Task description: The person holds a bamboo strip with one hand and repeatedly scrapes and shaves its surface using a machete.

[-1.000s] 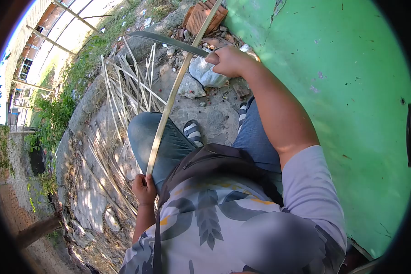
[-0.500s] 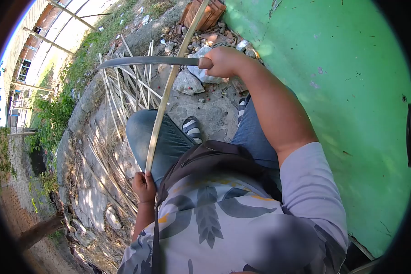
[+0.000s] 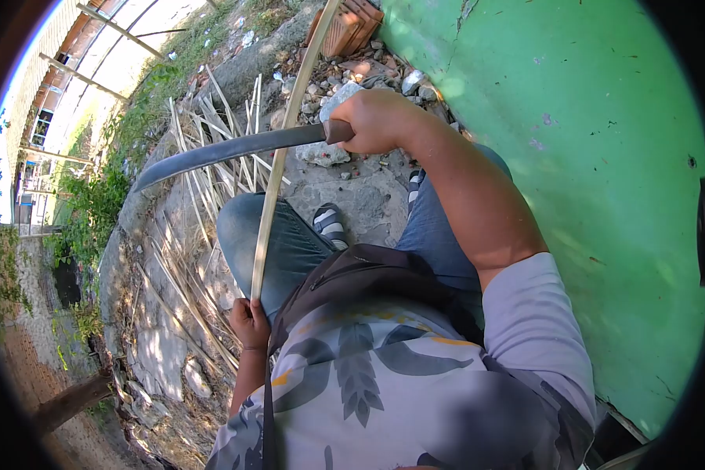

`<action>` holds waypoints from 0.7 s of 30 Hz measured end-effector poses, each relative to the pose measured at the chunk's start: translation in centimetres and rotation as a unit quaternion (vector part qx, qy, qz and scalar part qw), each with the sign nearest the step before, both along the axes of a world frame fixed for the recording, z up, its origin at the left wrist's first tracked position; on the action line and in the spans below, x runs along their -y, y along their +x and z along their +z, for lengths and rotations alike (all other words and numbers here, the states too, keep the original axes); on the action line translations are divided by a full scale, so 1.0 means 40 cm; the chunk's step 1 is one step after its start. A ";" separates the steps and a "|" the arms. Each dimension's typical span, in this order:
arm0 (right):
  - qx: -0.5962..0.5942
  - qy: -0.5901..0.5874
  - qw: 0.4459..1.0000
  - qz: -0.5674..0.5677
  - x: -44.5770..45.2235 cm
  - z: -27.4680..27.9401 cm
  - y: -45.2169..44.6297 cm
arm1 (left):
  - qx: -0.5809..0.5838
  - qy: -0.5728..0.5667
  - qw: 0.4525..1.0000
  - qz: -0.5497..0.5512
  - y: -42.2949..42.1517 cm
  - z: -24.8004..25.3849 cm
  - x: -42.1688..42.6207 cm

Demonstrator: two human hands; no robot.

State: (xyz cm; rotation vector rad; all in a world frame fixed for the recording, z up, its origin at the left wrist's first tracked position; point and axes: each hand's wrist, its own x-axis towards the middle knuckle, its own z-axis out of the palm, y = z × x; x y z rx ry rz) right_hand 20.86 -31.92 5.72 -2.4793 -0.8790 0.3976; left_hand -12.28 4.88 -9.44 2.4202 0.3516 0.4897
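My right hand (image 3: 372, 121) is closed round the short brown handle of a curved machete (image 3: 227, 149). The dark blade points left and crosses a long pale wooden strip (image 3: 271, 192) at about its middle. Down by my left knee, my left hand (image 3: 249, 317) pinches the lower end of this strip between thumb and fingers. The strip rises past the knee, bowing slightly, and leaves the top of the view. Whether blade and strip touch is hard to tell.
Many pale strips (image 3: 188, 294) lie on the stony ground at the left. Ahead are rocks (image 3: 323, 152) and stacked clay tiles (image 3: 346, 30). A green wall (image 3: 595, 172) stands close on the right. My legs are bent below the strip.
My right hand has come lower and a little nearer, bringing the machete down along the strip, and the blade has swung so its tip points down-left. My left hand has stayed nearly in place.
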 end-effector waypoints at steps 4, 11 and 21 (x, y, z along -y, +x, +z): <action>-0.011 -0.023 0.999 -0.035 0.023 -0.041 0.054 | -0.018 -0.033 0.999 0.010 -0.012 -0.001 -0.005; 0.000 -0.019 0.995 -0.103 0.010 -0.075 0.068 | -0.015 0.027 0.999 0.015 -0.012 0.021 0.004; 0.000 0.017 1.000 -0.004 0.005 -0.015 0.011 | 0.004 0.011 1.000 -0.014 -0.005 -0.009 -0.012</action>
